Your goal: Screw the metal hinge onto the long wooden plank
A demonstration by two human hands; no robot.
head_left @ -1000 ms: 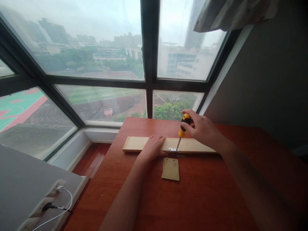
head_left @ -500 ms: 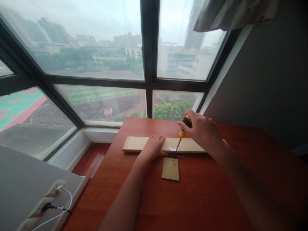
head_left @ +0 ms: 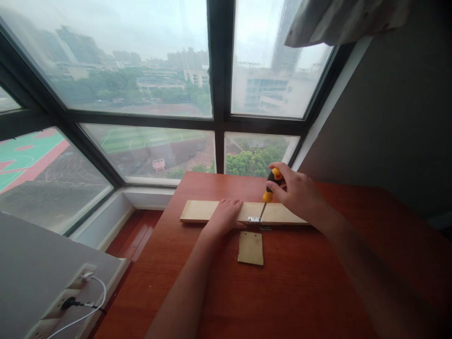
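A long pale wooden board (head_left: 199,211) lies across the table. My left hand (head_left: 226,215) grips it left of its middle, fingers over the top and thumb along the near edge. A small metal hinge (head_left: 254,219) sits at the board's near edge, just right of that hand. My right hand (head_left: 296,188) is closed around the yellow-and-black handle of a screwdriver (head_left: 268,195). The screwdriver leans a little, its tip down at the right end of the hinge. Whether a screw is under the tip is too small to tell.
A small tan rectangular piece (head_left: 250,248) with two holes lies in front of the board. Thin screws (head_left: 265,229) rest near the board's edge. Beneath is a reddish-brown table (head_left: 300,287). Windows (head_left: 148,146) stand behind, and sockets with plugged cables (head_left: 70,302) are at the lower left.
My right hand has turned slightly around the screwdriver handle, its fingers shifting their hold. The screwdriver tip stays at the hinge, and my left hand and the board remain in place.
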